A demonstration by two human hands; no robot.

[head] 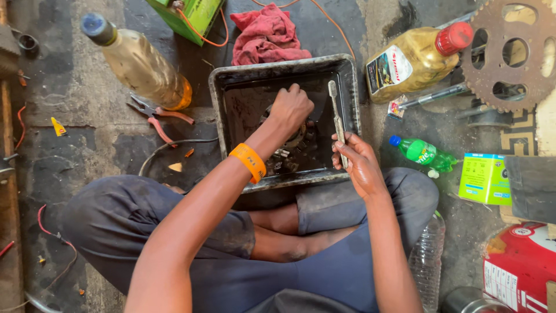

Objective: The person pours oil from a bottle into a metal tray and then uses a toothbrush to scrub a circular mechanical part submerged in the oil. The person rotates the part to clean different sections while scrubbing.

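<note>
A dirty grey metal tray (347, 81) sits on the floor in front of my crossed legs, with dark liquid and several small metal parts in it. My left hand (291, 107), with an orange band on its wrist, reaches into the tray and is closed over a round metal part (295, 139) that it mostly hides. My right hand (354, 159) rests at the tray's right rim and grips a thin pale brush-like tool (336, 110) whose end points away from me along the tray's right side.
A red rag (266, 35) lies behind the tray. Left: a plastic bottle of amber liquid (139, 64), red-handled pliers (156, 116). Right: a gold oil bottle (414, 58), a rusty sprocket (509, 55), a green bottle (425, 153), a green box (483, 178), a clear bottle (427, 261).
</note>
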